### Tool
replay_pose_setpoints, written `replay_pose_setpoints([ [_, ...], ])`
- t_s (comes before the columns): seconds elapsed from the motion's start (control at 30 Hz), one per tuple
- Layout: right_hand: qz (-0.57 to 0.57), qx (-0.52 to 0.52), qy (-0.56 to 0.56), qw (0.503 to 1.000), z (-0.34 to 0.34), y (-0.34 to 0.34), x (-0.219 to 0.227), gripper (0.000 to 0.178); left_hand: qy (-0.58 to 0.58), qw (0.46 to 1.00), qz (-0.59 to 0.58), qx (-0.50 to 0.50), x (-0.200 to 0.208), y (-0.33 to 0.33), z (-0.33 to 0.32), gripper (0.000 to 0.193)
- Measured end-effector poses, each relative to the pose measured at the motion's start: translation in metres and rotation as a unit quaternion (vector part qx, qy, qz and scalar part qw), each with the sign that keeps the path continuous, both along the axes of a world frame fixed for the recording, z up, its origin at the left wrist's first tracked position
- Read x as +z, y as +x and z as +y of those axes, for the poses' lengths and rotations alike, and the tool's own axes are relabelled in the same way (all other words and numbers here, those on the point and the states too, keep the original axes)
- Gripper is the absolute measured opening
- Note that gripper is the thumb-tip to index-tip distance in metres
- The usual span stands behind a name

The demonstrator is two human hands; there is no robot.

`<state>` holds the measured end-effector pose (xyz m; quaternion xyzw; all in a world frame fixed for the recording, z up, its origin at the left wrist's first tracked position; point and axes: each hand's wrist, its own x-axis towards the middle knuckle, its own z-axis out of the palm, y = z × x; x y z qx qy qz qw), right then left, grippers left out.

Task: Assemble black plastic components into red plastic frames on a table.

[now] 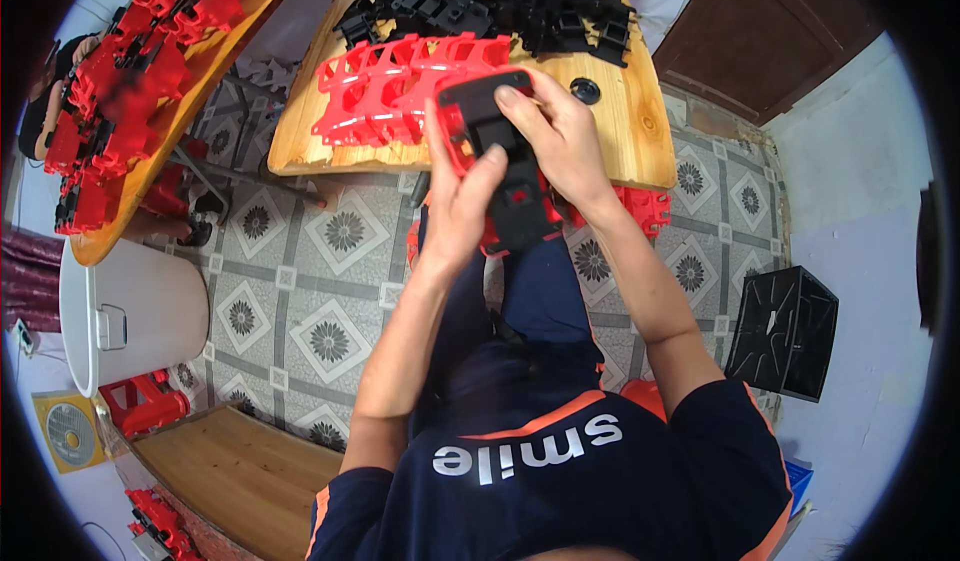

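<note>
Currently | left hand [459,201], right hand [568,143] | grip closed round red-black housing [515,175] between them | underside contact unclear

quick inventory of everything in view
wooden tables: two, light brown, front and left
plastic assembly: one, red and black, centre
plastic shells: several, red, front table
plastic parts: many, black, front table's far end
round cap: one, black, front table
clustered parts: many, red and black, left table
bin: one, white, left
box: one, black, right
door: one, brown, upper right
tiled floor: one, grey, below
wooden board: one, brown, lower left
other person: one, dark clothing, far left
left hand, right hand: two, bare, holding assembly
</note>
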<state>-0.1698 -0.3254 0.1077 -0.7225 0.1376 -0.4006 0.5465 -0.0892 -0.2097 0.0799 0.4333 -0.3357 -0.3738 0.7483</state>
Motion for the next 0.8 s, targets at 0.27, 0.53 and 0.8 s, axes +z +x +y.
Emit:
replay_pose_setpoints([
  [0.27, 0.106, 0.210, 0.182, 0.955, 0.025, 0.016, -0.014, 0.074, -0.040, 0.992, 0.069, 0.095, 0.040, 0.045, 0.046, 0.084],
  [0.53, -0.034, 0.205, 0.319, 0.925, 0.066, 0.022, -0.053, 0.052, 0.130, 0.888, -0.399, 0.188, -0.005, 0.009, 0.112, 0.132],
  [0.8, -0.008, 0.453, 0.151, 0.879, 0.135, 0.077, -0.004, 0.099, 0.212, 0.754, -0.379, 0.493, 0.050, 0.060, 0.271, 0.124],
])
